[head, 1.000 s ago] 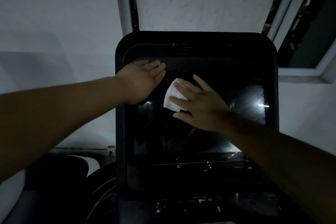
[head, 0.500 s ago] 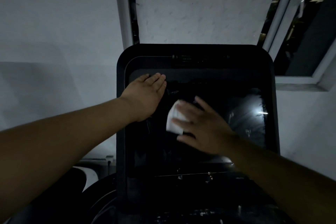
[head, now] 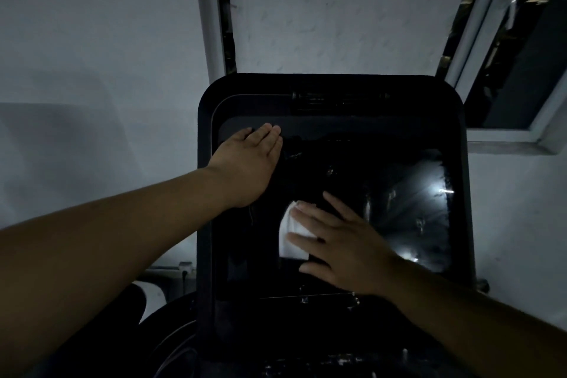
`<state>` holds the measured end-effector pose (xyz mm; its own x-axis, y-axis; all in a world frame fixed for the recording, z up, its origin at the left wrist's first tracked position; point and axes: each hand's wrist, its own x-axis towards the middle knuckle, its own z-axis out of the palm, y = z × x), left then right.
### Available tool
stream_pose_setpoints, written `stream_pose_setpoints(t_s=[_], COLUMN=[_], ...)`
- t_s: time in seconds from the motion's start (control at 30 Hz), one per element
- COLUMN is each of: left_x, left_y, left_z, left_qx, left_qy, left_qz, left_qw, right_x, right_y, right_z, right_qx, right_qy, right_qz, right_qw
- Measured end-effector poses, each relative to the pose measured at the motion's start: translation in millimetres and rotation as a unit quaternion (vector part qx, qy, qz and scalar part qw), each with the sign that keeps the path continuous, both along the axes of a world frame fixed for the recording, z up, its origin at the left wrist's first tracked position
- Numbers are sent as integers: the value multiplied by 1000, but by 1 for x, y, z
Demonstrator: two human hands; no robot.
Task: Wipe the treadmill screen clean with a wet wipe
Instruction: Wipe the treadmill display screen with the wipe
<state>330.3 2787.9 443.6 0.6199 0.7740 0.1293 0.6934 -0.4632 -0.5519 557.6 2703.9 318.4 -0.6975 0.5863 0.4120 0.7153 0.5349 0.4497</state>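
Note:
The black treadmill screen (head: 399, 181) fills the middle of the head view, glossy, with streaky light reflections on its right side. My right hand (head: 343, 242) lies flat on the lower middle of the glass and presses a folded white wet wipe (head: 290, 235) under its fingers; most of the wipe shows left of the fingertips. My left hand (head: 248, 163) rests flat, fingers together, on the screen's upper left corner near the bezel and holds nothing.
A thick black frame (head: 204, 224) surrounds the screen. Behind it are a white wall (head: 92, 70), a white pillar (head: 208, 9) and a window frame (head: 521, 138) at the right. Dark treadmill parts and a cable (head: 171, 347) lie below left.
My right hand has slid the wipe down the glass from the upper middle to the lower middle. My left hand has stayed at the upper left corner. The camera has tilted up.

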Motion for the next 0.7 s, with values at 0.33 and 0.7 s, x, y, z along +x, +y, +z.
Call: stream_pose_setpoints(t_s=[0.33, 0.7], left_x=[3, 4], left_y=[-4, -6], left_z=[5, 4], left_qx=[-21, -25], left_qy=[-11, -12], left_qz=[12, 18], left_qw=[1000, 999], right_x=[4, 30], right_y=[2, 14], right_z=[6, 24], right_qx=[1, 38], right_qy=[46, 39], right_qz=[-50, -127], right_qw=[998, 990])
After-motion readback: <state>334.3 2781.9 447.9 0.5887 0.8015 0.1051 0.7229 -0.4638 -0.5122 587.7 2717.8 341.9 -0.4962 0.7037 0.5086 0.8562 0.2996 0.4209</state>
